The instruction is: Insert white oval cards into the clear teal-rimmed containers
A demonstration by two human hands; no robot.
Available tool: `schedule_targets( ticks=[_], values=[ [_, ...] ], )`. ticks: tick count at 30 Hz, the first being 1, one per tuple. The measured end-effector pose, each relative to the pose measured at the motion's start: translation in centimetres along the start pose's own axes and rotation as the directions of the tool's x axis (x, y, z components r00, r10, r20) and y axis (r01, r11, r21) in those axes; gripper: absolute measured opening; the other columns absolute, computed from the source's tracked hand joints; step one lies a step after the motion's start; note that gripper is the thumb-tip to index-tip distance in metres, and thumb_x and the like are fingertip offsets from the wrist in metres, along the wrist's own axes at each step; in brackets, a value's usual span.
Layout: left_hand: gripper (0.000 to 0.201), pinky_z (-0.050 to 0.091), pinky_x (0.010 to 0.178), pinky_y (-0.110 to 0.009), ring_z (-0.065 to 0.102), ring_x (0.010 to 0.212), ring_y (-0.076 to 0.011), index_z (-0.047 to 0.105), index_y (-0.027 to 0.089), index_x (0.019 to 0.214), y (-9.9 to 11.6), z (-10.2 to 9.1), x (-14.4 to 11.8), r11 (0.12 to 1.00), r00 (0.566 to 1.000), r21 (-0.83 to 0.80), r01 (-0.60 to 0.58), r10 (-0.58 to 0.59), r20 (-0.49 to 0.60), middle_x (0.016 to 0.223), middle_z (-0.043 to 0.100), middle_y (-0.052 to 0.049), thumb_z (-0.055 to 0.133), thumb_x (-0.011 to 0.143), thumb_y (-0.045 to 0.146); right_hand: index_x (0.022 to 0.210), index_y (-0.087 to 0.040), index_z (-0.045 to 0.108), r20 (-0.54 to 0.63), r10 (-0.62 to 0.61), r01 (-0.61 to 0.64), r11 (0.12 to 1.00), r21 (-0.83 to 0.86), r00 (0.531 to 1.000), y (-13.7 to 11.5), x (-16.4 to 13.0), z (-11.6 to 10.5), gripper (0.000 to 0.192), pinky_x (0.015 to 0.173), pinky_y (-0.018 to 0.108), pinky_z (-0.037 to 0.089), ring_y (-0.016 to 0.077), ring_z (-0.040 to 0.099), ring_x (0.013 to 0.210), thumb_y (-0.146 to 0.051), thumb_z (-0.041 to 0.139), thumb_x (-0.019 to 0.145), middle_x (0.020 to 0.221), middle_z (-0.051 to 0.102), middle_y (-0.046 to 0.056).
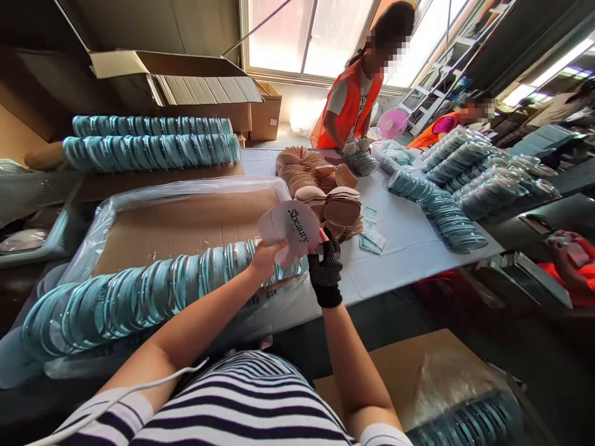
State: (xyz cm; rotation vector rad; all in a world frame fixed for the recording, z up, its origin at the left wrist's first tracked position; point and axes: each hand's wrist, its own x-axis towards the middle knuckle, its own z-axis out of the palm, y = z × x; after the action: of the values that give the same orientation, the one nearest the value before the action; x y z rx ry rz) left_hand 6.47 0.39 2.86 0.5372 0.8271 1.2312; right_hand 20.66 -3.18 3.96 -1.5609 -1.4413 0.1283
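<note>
My bare left hand [267,259] pinches the lower left edge of pale pink rounded cards [290,226] printed with a dark "beauty" logo. They overlap in a fan, and I cannot tell how many there are. My right hand [328,266], in a black dotted glove with bare fingertips, grips their right edge. Just beyond my hands lie brown rounded cards [341,209] in stacks. Below and left of the cards runs a long row of teal round pieces [153,294] with shiny clear rims, standing on edge.
A plastic-lined cardboard tray [195,217] lies left. Behind it are more teal rows [153,152] and an open carton [199,90]. Small packets [372,238] lie on the white table [395,260]. Opposite, a person in an orange vest [348,105] handles pieces near bagged teal stacks [493,167].
</note>
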Motion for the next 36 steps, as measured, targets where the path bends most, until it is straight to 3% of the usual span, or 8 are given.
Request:
schedule_targets(
  ticks=[3,6,9,13,16,23,31,36],
  values=[
    [0.045,0.051,0.086,-0.043,0.067,0.094,-0.0292,0.073,0.015,0.095,0.0,-0.7,-0.6,1.0,0.997,0.013,0.007,-0.008,0.072,0.095,0.074,-0.01,0.087,0.054,0.028,0.109,-0.015,0.065,0.052,0.189,-0.196,0.966,0.171,0.981,-1.0,-0.6,1.4,0.042,0.088,0.038,0.051,0.0238,0.062,0.099,-0.043,0.053,0.081,0.107,0.068,0.013],
    [0.042,0.05,0.085,-0.041,0.067,0.089,-0.028,0.073,0.015,0.085,0.3,-1.2,-0.5,0.999,0.999,0.043,0.032,-0.031,-0.02,0.085,0.074,-0.008,0.089,0.048,0.025,0.093,-0.012,0.067,0.002,0.393,-0.384,0.899,0.21,0.92,-0.5,-1.0,0.2,0.041,0.074,0.034,0.053,0.0236,0.064,0.085,-0.046,0.049,0.079,0.09,0.07,0.013],
    [0.04,0.051,0.083,-0.039,0.068,0.089,-0.0266,0.072,0.015,0.087,1.3,-1.6,0.6,1.0,0.997,0.007,0.023,-0.022,-0.078,0.088,0.074,-0.007,0.088,0.051,0.025,0.1,-0.014,0.067,-0.074,0.403,-0.405,0.914,-0.009,0.912,0.1,-3.8,-3.7,0.043,0.068,0.033,0.05,0.0254,0.064,0.086,-0.048,0.047,0.083,0.092,0.071,0.013],
    [0.04,0.052,0.087,-0.034,0.068,0.094,-0.0224,0.069,0.017,0.099,2.4,-1.9,3.0,0.996,0.992,-0.086,-0.025,0.014,-0.123,0.095,0.074,-0.005,0.081,0.06,0.017,0.102,-0.02,0.069,0.271,0.364,-0.233,0.88,-0.415,0.891,0.2,-9.5,-7.0,0.044,0.06,0.034,0.043,0.0265,0.065,0.071,-0.047,0.036,0.091,0.085,0.071,0.014],
    [0.037,0.053,0.089,-0.034,0.068,0.095,-0.0224,0.069,0.016,0.1,2.2,-2.2,4.1,0.995,0.981,-0.1,0.031,-0.049,-0.19,0.094,0.074,-0.006,0.078,0.064,0.012,0.105,-0.022,0.069,0.413,0.364,-0.113,0.848,-0.518,0.835,-0.1,-10.7,-5.2,0.041,0.063,0.034,0.043,0.0254,0.066,0.073,-0.039,0.032,0.095,0.087,0.071,0.013],
    [0.039,0.053,0.09,-0.037,0.069,0.094,-0.0233,0.068,0.015,0.101,1.2,-2.8,4.3,0.997,0.984,-0.064,0.034,-0.045,-0.172,0.096,0.074,-0.006,0.077,0.064,0.01,0.116,-0.019,0.057,0.589,0.396,0.049,0.801,-0.597,0.705,-0.1,-5.1,1.9,0.031,0.069,0.03,0.042,0.0233,0.068,0.085,-0.036,0.042,0.096,0.094,0.072,0.013],
    [0.045,0.052,0.088,-0.038,0.067,0.095,-0.0245,0.068,0.015,0.102,1.4,-2.7,4.2,0.997,0.991,-0.072,0.034,-0.043,-0.124,0.098,0.074,-0.008,0.08,0.059,0.014,0.104,-0.017,0.061,0.519,0.337,0.004,0.836,-0.548,0.785,2.0,-7.1,2.7,0.029,0.069,0.024,0.039,0.019,0.065,0.086,-0.028,0.035,0.099,0.1,0.069,0.011],
    [0.048,0.051,0.088,-0.039,0.066,0.096,-0.0266,0.068,0.016,0.103,1.4,-2.9,4.1,0.996,0.99,-0.068,0.063,-0.071,-0.119,0.098,0.073,-0.008,0.082,0.057,0.018,0.095,-0.016,0.067,0.511,0.339,-0.059,0.872,-0.486,0.79,2.8,-6.9,5.0,0.025,0.057,0.02,0.037,0.014,0.06,0.065,-0.026,0.044,0.095,0.077,0.069,0.01]
  ],
)
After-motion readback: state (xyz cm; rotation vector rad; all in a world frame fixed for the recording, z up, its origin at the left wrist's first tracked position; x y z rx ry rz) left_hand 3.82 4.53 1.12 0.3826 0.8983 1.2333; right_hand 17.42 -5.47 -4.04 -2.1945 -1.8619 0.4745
